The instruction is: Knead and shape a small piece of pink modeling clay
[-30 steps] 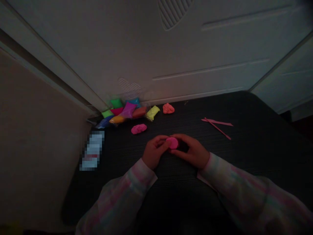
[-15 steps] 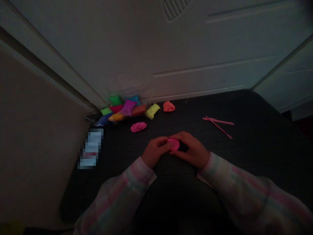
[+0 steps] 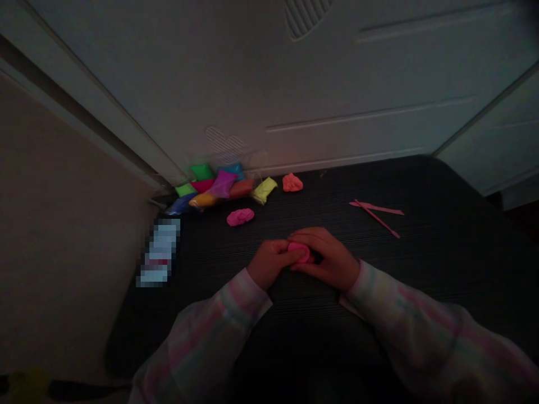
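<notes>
Over the middle of the dark, finely grained bench (image 3: 442, 258), a bright pink disc (image 3: 298, 246) is held between the left hand (image 3: 268, 262), its thumb lying across the face, and the right hand (image 3: 330, 258), curled around the piece. The disc looks smooth, matte and rounded, its flat face turned upward; the outline seems nearly circular, so a long axis cannot be told. Toward the bench's far side lie a crinkled pink lump (image 3: 240, 217), longer from left to right, and a craggy orange lump (image 3: 292, 182).
</notes>
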